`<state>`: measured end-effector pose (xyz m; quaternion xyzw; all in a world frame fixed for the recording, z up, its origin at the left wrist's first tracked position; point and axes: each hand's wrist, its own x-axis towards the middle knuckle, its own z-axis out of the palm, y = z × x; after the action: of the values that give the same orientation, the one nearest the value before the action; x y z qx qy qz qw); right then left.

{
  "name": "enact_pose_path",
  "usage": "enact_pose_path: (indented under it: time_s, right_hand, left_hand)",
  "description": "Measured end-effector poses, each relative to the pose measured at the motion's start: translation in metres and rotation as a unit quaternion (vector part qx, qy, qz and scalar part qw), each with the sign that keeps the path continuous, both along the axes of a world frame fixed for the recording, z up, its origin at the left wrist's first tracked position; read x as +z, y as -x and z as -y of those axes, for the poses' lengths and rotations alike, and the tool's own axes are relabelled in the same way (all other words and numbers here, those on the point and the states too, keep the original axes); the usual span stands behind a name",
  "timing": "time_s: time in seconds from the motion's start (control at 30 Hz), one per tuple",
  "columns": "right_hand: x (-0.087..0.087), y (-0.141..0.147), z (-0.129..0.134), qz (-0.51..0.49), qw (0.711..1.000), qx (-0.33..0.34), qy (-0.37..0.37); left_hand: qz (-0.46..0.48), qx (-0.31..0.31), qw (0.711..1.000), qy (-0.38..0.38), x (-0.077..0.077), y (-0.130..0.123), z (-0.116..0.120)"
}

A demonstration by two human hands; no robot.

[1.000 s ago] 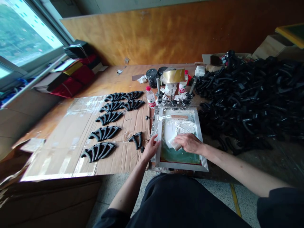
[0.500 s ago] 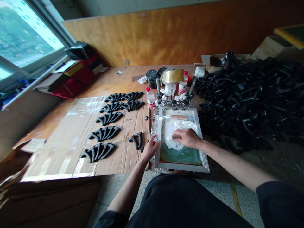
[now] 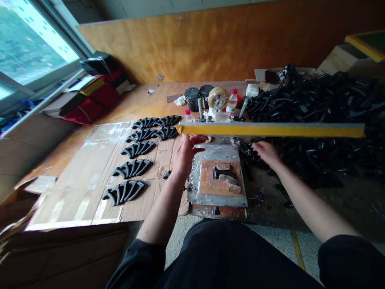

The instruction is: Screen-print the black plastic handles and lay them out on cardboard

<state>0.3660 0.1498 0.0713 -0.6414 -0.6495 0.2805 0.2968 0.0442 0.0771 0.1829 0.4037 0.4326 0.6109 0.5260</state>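
A yellow-edged screen-printing frame (image 3: 270, 129) stands raised, seen edge-on as a long bar across the view. My left hand (image 3: 187, 154) is open just below its left end, fingers spread, and I cannot tell if they touch it. Beneath the bar lies a metal plate (image 3: 195, 196) carrying a wooden jig (image 3: 210, 184), with a black curved part (image 3: 223, 174) seated on it. My right hand (image 3: 266, 153) is open at the edge of a big heap of black curved parts (image 3: 315, 160), with nothing visible in it. Printed black parts (image 3: 132, 168) lie in rows on cardboard (image 3: 75, 196) left of my left forearm.
Behind the bar stand black ink tins (image 3: 192, 99), a tape roll (image 3: 218, 98) and plastic bottles (image 3: 233, 101) on a wooden table (image 3: 144, 100). A plywood wall (image 3: 210, 44) closes the back. Red packages (image 3: 93, 104) lie by the window (image 3: 30, 44).
The frame with its white paste lay flat over the plate and now stands raised, exposing the jig and black part. My right hand has left the screen for the heap; my left has risen.
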Motion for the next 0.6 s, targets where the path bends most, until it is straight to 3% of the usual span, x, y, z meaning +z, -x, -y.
enact_pose_path:
  time_s: [0.07,0.13,0.2,0.23,0.3,0.37,0.43,0.5,0.6]
  right_hand:
    - [-0.022,0.031,0.033,0.099,0.989,0.112,0.013]
    - [-0.036,0.067,0.064,0.2,0.965,0.17,-0.014]
    - [-0.04,0.098,0.09,0.263,0.951,0.16,-0.033]
    - [-0.039,0.11,0.101,0.277,0.949,0.148,-0.04]
    - [-0.033,0.127,0.118,0.267,0.948,0.157,-0.07]
    - [-0.024,0.131,0.128,0.211,0.946,0.22,-0.11]
    - [-0.019,0.119,0.125,0.13,0.949,0.261,-0.117]
    - [-0.024,0.091,0.111,0.098,0.971,0.2,-0.088]
    - [-0.055,0.038,0.08,0.193,0.981,-0.008,0.003]
  left_hand:
    - [0.008,0.031,0.999,0.004,-0.008,-0.009,0.0]
    - [0.023,0.023,0.997,0.072,-0.031,-0.02,0.014]
    - [0.032,-0.07,0.973,0.217,-0.062,-0.034,0.04]
    - [0.036,-0.132,0.946,0.293,-0.078,-0.041,0.054]
    - [0.066,-0.173,0.915,0.358,-0.105,-0.052,0.079]
    - [0.088,-0.143,0.919,0.358,-0.122,-0.052,0.096]
    - [0.057,-0.093,0.933,0.342,-0.131,-0.034,0.102]
    - [-0.015,-0.023,0.943,0.332,-0.139,0.003,0.1]
    - [-0.155,0.102,0.922,0.341,-0.155,0.076,0.095]
